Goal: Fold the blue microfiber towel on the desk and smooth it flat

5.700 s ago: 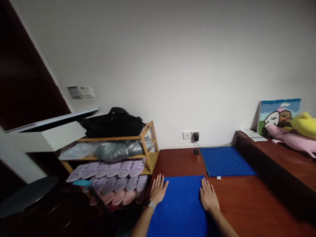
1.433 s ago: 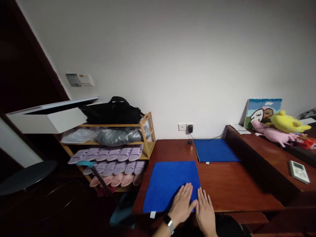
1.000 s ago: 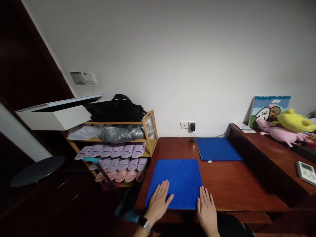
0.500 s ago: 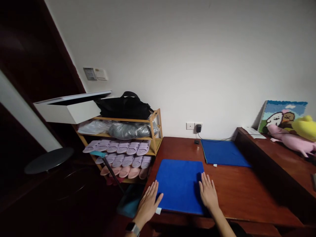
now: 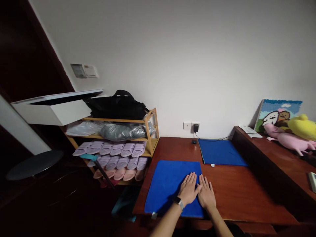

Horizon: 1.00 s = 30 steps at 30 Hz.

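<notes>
A blue cloth (image 5: pixel 168 184) lies flat on the reddish-brown table (image 5: pixel 242 194), with a small white tag at its front left edge. My left hand (image 5: pixel 189 190) rests flat on the right part of this cloth, fingers stretched forward, a watch on its wrist. Right beside it, my right hand (image 5: pixel 206 194) lies flat over the cloth's right edge, its fingers extended. The two hands meet or nearly meet at the thumbs. Neither holds anything. Farther back on the table is a second blue cloth (image 5: pixel 222 152), also flat and tagged.
A wooden rack (image 5: pixel 150 131) with slippers (image 5: pixel 116 148) and a black bag (image 5: pixel 118 107) stands left of the table. Plush toys (image 5: pixel 283 138) sit on a raised ledge at the right. A charger (image 5: pixel 196 127) with a cable is plugged in behind.
My left hand has moved right across the cloth, from its left edge to beside my right hand. The cloth's front left corner now reaches farther left. The view has shifted slightly.
</notes>
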Each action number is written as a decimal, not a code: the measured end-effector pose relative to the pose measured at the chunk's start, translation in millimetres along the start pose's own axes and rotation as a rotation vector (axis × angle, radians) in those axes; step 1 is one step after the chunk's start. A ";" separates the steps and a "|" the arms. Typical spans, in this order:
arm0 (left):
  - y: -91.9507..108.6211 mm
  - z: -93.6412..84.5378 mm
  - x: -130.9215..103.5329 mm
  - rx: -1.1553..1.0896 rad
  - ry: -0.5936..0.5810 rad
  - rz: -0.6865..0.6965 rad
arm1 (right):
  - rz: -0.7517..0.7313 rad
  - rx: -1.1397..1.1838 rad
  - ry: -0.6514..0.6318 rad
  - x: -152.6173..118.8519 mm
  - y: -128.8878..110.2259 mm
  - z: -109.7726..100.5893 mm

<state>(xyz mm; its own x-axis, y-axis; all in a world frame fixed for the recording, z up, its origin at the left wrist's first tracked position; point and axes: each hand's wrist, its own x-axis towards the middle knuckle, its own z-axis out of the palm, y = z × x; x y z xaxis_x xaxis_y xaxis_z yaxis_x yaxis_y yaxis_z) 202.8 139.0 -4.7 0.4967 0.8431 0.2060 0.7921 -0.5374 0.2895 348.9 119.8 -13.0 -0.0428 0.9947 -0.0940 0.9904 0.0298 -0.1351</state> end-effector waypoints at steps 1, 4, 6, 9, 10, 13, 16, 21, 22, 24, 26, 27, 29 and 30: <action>-4.1 3.1 1.1 0.001 -0.008 -0.021 | 0.005 0.005 0.006 0.5 0.3 0.9; -40.3 -2.9 -16.2 0.038 -0.018 -0.098 | 0.025 0.026 0.032 1.8 -0.1 3.3; -77.5 -17.0 -38.0 0.079 -0.007 -0.172 | 0.032 0.034 0.040 1.9 -1.2 3.4; -133.5 -42.3 -71.1 0.136 0.015 -0.297 | 0.037 0.036 0.034 1.0 -2.0 2.3; -148.4 -49.3 -80.0 0.148 0.016 -0.330 | 0.038 0.035 0.032 0.5 -1.9 2.2; -174.9 -60.5 -96.7 0.161 0.012 -0.380 | 0.041 0.029 0.029 -1.0 -0.9 3.8; -179.0 -59.5 -100.6 0.161 0.020 -0.393 | 0.045 0.021 0.011 0.8 -0.8 5.3; -174.8 -53.9 -98.4 0.152 0.054 -0.392 | 0.074 0.029 0.025 23.5 -7.5 -5.7; -174.6 -53.4 -98.3 0.150 0.056 -0.393 | 0.067 0.026 0.045 30.3 -9.0 -8.6; -174.8 -52.6 -99.1 0.150 0.057 -0.397 | 0.047 0.021 0.053 43.0 -10.7 -12.1; -176.5 -52.2 -101.0 0.154 0.059 -0.398 | 0.043 0.031 0.026 51.8 -10.3 -11.2; -178.1 -52.5 -102.2 0.157 0.058 -0.398 | 0.040 0.038 0.014 54.4 -9.5 -9.4; -181.9 -55.1 -104.0 0.156 0.036 -0.393 | 0.039 0.046 0.009 56.5 -7.5 -4.5; -183.3 -57.4 -103.8 0.152 0.018 -0.392 | 0.039 0.047 0.014 56.6 -6.7 -2.2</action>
<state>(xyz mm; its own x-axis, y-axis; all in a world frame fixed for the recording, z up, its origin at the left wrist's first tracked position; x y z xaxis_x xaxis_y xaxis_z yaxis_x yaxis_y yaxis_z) -14.3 148.8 -25.5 0.1417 0.9821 0.1244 0.9640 -0.1655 0.2081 340.2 176.1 -15.3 -0.0023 0.9963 -0.0860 0.9839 -0.0131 -0.1782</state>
